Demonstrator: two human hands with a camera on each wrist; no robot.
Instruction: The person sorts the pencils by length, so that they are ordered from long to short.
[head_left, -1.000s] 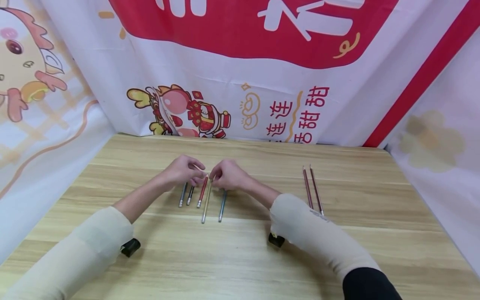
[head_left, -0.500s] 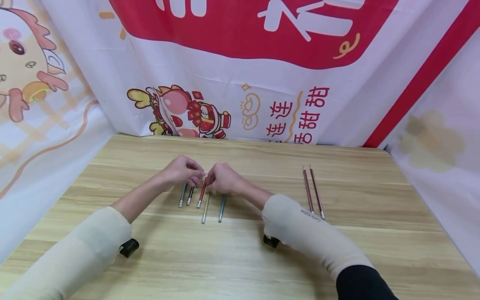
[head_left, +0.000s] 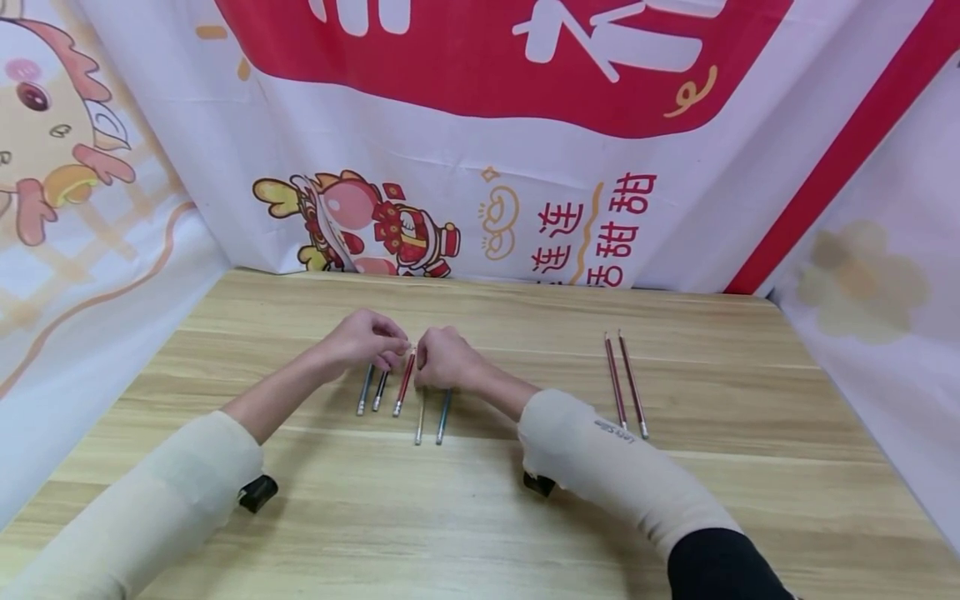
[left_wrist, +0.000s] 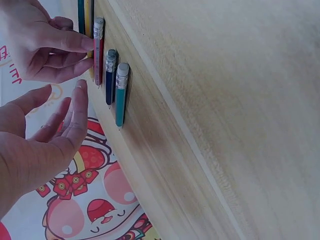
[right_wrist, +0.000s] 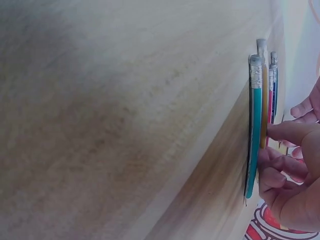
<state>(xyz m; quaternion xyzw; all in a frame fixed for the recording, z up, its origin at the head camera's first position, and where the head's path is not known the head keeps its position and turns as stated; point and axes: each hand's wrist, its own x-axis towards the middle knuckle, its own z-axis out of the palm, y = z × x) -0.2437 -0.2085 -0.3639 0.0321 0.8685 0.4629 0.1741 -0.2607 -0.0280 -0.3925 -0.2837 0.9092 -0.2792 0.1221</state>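
Pencil (right_wrist: 264,100) (yellow) pinched by right hand (head_left: 447,358), left hand (head_left: 366,342) nearby

It's two teal pencils (right_wrist: 256,125), two maroon pencils (head_left: 615,381), one red pencil (left_wrist: 98,65), one navy pencil (left_wrist: 109,82) and one yellow pencil (right_wrist: 264,100), so seven on one desk (head_left: 360,517)! Two hands here, one left hand (head_left: 367,342) and one right hand (head_left: 447,358), with two beige sleeves (head_left: 168,492) and two small black objects (head_left: 258,493).

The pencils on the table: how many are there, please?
7: left of centre, teal pencil, navy pencil, red pencil, yellow pencil, second teal pencil; farther right, two dark red pencils. More may be hidden.
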